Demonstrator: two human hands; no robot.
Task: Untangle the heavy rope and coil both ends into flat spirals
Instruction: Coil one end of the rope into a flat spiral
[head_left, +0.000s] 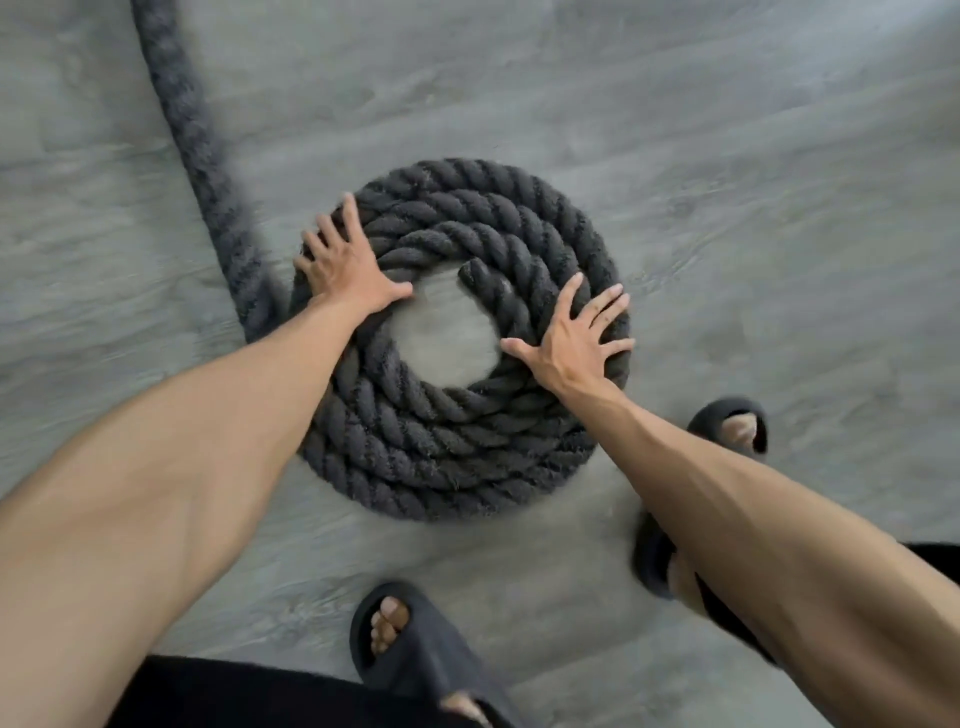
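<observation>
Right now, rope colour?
Dark charcoal grey rope, twisted strands; head view shows it.

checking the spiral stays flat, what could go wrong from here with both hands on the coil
The rope end lies at an open centre, so inner turns of the coil may slacken once the left hand and right hand lift. The tail runs off at the left; pulling it could distort the coil.

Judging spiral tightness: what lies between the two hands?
Head view: bare grey floor, the open centre of the thick dark twisted rope coil.
</observation>
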